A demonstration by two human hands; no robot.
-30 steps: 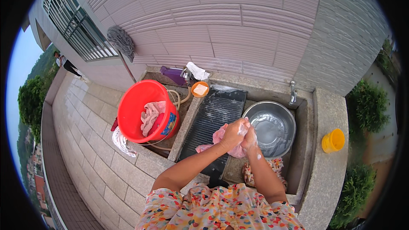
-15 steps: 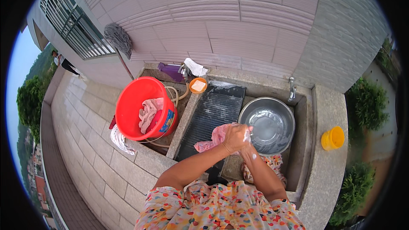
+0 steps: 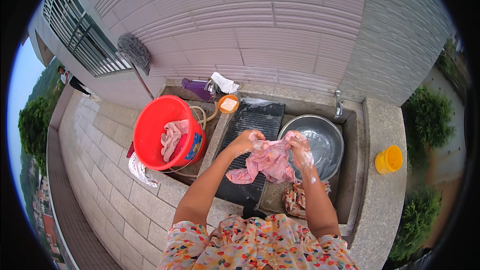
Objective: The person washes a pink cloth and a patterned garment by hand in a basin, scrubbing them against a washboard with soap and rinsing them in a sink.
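Head view: left hand (image 3: pixel 248 141) and right hand (image 3: pixel 301 151), both soapy, closed on a pink garment (image 3: pixel 266 162) stretched between them above the dark ribbed washboard (image 3: pixel 250 125), beside the steel basin (image 3: pixel 320 140). Seemingly mid-scrub; next, probably pressing the cloth down on the ribs, keeping both grips firm against slipping.

**Outdoor wash area, daylight**

Grey grooved tile wall (image 3: pixel 280 25) behind a stone sink (image 3: pixel 382 120). Barred window (image 3: pixel 82 40) upper left; mop (image 3: pixel 135 52) leaning on the wall beside it. Paved tile floor (image 3: pixel 95 170) to the left. Green bushes (image 3: pixel 430 120) to the right, trees (image 3: pixel 32 125) and sky far left. Even, soft light.
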